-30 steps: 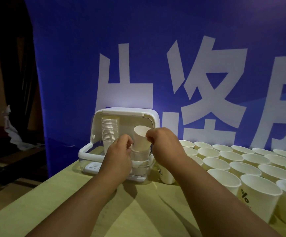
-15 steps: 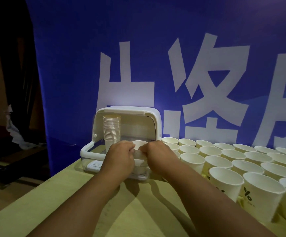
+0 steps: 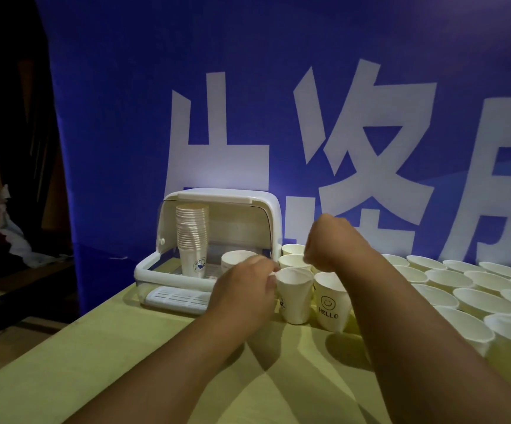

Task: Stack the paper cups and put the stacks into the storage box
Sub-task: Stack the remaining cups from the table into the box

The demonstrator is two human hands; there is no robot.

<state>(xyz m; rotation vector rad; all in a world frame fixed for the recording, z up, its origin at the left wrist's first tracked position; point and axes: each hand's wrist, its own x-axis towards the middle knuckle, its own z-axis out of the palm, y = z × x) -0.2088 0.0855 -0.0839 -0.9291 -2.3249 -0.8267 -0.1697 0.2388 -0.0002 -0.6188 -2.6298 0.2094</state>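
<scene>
**Head view**

- **Left grip** (image 3: 245, 289): half a second ago it was inside the white plastic storage box with the raised clear lid (image 3: 153, 270). It is now out, just past the box's right end. Its fingertips pinch the near rim of a single white paper cup (image 3: 295, 298).
- **Right grip** (image 3: 330, 243): also withdrawn from the box. It is raised above and behind the pinched cup and is blurred. Its fingers are curled, with nothing seen in them.
- **Short stack of white paper cups** (image 3: 237, 260): it was under both grips a moment ago and is now free. It sits inside the box, just behind the left grip.
- **Tall stack of white paper cups** (image 3: 193, 237): unmoved, further left of the left grip in the same box.
- **Reading of the change**: the previous cup looks seated on the short stack, and fetching the next cup appears to be the step in hand.
- **Loose white paper cups** (image 3: 462, 289): many still cover the pale wooden counter (image 3: 125, 362) to the right of the right grip. The task is judged far from finished.
- **Orientation, pinched cup**: it stands on its base on the counter, mouth up, with its long axis close to vertical. Its print is turned toward the left grip and is partly hidden. It is just beside the white paper cup printed with a smiley and HELLO (image 3: 330, 304).
- **Orientation, stacks**: both have mouths up and a vertical long axis.
</scene>
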